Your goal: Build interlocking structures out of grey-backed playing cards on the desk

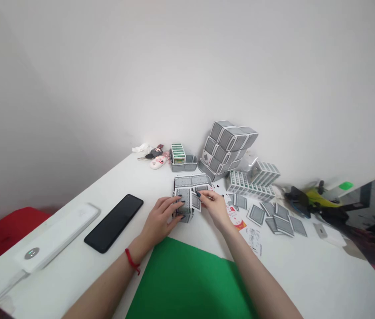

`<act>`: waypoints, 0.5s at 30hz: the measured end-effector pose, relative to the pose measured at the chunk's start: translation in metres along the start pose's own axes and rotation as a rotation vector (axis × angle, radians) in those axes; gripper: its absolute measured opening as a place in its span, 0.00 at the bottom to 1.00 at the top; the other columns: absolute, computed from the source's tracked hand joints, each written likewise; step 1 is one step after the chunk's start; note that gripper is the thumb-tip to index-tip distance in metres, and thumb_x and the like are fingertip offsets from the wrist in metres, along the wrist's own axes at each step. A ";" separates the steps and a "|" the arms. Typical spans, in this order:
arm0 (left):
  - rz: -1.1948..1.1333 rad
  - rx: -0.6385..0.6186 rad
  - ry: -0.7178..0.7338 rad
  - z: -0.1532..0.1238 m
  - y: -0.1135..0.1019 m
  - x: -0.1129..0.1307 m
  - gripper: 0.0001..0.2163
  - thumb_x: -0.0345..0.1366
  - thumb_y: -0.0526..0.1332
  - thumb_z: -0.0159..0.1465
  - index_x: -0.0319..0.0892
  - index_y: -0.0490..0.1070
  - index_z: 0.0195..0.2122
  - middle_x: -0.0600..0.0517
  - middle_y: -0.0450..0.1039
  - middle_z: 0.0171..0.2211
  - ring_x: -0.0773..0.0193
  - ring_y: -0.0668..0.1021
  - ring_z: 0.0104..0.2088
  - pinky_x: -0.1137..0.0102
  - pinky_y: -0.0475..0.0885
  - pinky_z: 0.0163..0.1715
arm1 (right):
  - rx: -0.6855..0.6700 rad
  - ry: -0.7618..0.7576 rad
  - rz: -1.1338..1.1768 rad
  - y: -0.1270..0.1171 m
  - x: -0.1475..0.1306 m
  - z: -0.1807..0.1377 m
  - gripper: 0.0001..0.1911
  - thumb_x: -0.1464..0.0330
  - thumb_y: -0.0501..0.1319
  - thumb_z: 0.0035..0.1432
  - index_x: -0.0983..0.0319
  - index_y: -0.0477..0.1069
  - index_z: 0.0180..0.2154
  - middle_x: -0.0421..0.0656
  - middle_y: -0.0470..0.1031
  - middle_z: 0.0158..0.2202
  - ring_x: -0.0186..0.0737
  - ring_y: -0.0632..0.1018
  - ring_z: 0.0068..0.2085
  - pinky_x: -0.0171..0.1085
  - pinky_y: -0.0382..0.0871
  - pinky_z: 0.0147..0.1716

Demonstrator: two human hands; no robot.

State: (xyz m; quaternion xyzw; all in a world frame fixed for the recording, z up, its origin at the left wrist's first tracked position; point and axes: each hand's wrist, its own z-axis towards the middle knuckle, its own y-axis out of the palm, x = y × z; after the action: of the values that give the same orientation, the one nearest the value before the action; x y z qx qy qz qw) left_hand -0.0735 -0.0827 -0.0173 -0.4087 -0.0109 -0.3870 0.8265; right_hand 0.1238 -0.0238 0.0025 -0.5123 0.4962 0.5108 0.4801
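Observation:
My left hand, a red cord on its wrist, steadies a small block of folded playing cards, fingers over its top and thumb at its near side. Pinched between the thumb and fingertips of my right hand is a grey-backed playing card, held against the block's right side. Directly behind, a row of grey card blocks adjoins the one under my hand. Parts of the block are hidden by my fingers.
A tall stack of card blocks stands by the wall. Green-and-white card boxes sit right of it. Loose cards lie at right. A black phone, white power strip and green sheet occupy the nearer table.

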 end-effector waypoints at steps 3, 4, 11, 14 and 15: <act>-0.002 0.008 -0.001 -0.001 0.000 0.000 0.16 0.32 0.59 0.60 0.44 0.65 0.50 0.46 0.68 0.51 0.57 0.69 0.50 0.57 0.68 0.49 | 0.010 -0.004 -0.052 -0.002 -0.002 -0.002 0.19 0.57 0.68 0.37 0.64 0.75 0.30 0.43 0.75 0.28 0.35 0.72 0.26 0.35 0.68 0.28; -0.003 0.010 0.001 -0.001 0.000 0.000 0.16 0.32 0.59 0.60 0.45 0.65 0.50 0.46 0.68 0.51 0.57 0.69 0.50 0.58 0.68 0.49 | 0.021 0.003 -0.060 -0.002 -0.004 -0.003 0.20 0.57 0.69 0.35 0.65 0.74 0.30 0.42 0.74 0.27 0.34 0.72 0.26 0.35 0.67 0.27; -0.007 0.022 0.012 0.001 -0.001 0.002 0.14 0.31 0.59 0.60 0.44 0.65 0.48 0.46 0.68 0.50 0.57 0.68 0.50 0.58 0.68 0.49 | 0.168 0.079 0.057 0.005 -0.010 -0.010 0.21 0.59 0.72 0.26 0.63 0.67 0.22 0.35 0.68 0.18 0.30 0.67 0.19 0.32 0.63 0.20; -0.011 0.027 0.011 0.001 -0.003 0.001 0.14 0.31 0.59 0.59 0.44 0.66 0.47 0.45 0.67 0.49 0.57 0.68 0.50 0.58 0.68 0.48 | 0.215 0.112 0.144 0.009 -0.010 -0.012 0.22 0.60 0.72 0.25 0.62 0.63 0.20 0.32 0.64 0.15 0.28 0.66 0.17 0.31 0.62 0.19; -0.018 0.027 0.009 0.001 -0.004 0.000 0.14 0.30 0.58 0.59 0.44 0.65 0.47 0.45 0.67 0.49 0.57 0.68 0.50 0.58 0.68 0.48 | 0.222 0.121 0.167 0.010 -0.010 -0.013 0.22 0.61 0.72 0.25 0.62 0.63 0.20 0.32 0.65 0.15 0.29 0.66 0.18 0.31 0.62 0.19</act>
State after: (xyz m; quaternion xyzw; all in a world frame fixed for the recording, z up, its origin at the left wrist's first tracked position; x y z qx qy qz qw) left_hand -0.0758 -0.0840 -0.0142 -0.3958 -0.0158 -0.3960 0.8284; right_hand 0.1148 -0.0374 0.0132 -0.4430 0.6186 0.4591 0.4586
